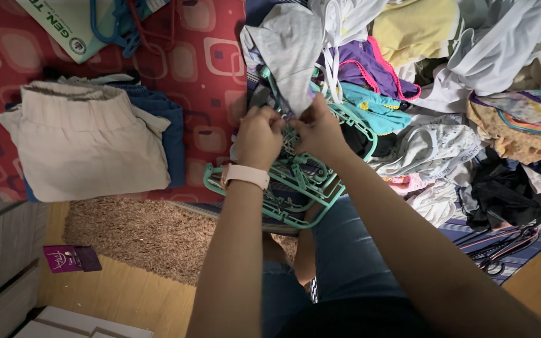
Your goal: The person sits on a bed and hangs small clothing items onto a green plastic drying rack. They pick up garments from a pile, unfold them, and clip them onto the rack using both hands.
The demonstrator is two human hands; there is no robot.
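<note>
We pinch the grey garment [292,53] between our left hand [259,134] and right hand [318,130], both closed on its lower edge; it hangs straight above the green clip hanger [295,188].

Mint-green clip hanger [295,188], grey-and-white garment [289,50], red bedcover [201,62] with pale rounded squares, beige folded shorts [89,144].
</note>
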